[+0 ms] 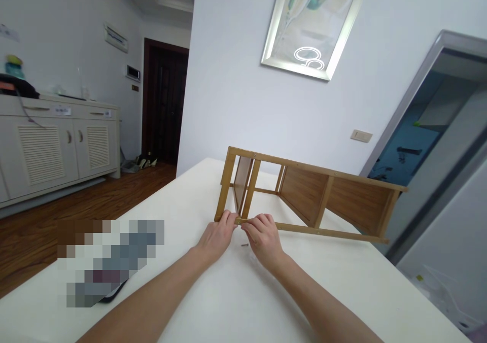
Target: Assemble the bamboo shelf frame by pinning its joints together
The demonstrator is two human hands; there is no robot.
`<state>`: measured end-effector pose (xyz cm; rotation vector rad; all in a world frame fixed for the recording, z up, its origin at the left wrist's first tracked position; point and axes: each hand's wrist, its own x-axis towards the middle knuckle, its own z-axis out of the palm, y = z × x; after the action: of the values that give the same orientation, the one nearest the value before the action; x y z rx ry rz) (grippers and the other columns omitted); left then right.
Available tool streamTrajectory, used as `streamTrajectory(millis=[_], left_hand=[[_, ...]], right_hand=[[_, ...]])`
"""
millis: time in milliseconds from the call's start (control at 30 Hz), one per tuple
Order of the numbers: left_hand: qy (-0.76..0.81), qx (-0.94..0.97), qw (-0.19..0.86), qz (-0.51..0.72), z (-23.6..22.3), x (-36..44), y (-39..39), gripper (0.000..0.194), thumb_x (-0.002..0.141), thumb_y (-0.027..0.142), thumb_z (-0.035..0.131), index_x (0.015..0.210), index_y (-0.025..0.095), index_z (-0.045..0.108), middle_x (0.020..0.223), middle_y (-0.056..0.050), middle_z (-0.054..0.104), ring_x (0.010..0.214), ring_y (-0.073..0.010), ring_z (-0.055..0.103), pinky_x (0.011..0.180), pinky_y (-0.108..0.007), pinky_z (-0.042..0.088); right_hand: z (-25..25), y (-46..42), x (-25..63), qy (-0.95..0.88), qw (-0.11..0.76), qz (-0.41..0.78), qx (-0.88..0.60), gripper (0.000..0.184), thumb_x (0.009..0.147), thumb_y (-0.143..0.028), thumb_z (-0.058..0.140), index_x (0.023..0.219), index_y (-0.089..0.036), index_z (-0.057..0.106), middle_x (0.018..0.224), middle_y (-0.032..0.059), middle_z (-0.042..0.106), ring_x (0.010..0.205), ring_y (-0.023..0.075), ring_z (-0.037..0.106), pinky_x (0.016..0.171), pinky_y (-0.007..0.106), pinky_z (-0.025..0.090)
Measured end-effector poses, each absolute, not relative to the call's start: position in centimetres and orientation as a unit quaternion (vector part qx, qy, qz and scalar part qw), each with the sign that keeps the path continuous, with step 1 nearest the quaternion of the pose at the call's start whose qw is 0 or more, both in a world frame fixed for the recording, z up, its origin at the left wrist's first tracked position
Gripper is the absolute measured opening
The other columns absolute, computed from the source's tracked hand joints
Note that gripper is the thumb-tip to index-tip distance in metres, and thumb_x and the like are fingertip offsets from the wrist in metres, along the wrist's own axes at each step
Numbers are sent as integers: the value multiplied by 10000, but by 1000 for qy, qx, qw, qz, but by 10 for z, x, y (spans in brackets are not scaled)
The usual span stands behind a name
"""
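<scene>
A wooden shelf rack [325, 201] lies on its side on the white table [228, 302], its slatted end to the left. My left hand [220, 234] is closed around the near rail at the rack's left corner. Close beside it, my right hand [262, 236] is pinched against the same rail, its thumb and fingertips together. Whatever is between those fingertips is too small to make out. A small screw [244, 245] lies on the table just below the gap between my hands.
A blurred-out, dark-edged flat object [114, 295] lies at the table's left. Behind the table is a wall with a framed picture [297, 69] and a switch plate [361, 136]. A white cabinet [57, 145] stands left, near a dark door [165, 99]. A doorway opens at right.
</scene>
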<state>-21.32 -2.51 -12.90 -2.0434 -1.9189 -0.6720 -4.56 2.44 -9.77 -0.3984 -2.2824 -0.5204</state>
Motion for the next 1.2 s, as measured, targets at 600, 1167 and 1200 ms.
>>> streamTrajectory(millis=[600,1167,1200], left_hand=[[-654,-707,92,-252,-127,-212,-27,204,1004,257,328,1166,221,446,1066,-46,556,740,-142,641,544,-259,440],[-650,-710,95,-255,-130,-214,-24,218,997,270,358,1191,220,443,1062,-56,552,778,-149,648,581,-250,468],[-651,-710,93,-252,-129,-214,-24,219,998,270,355,1191,219,445,1062,-56,552,781,-149,648,583,-248,470]], right_hand=[[-92,27,-45,-906,330,-242,-106,194,950,-133,457,942,-190,643,808,46,639,767,172,482,749,360,353],[-93,28,-45,-902,353,-215,-123,140,930,-123,516,910,-197,633,807,37,653,741,160,517,699,329,351],[-93,27,-45,-901,356,-214,-124,136,928,-123,521,905,-196,633,808,37,653,740,159,518,694,327,350]])
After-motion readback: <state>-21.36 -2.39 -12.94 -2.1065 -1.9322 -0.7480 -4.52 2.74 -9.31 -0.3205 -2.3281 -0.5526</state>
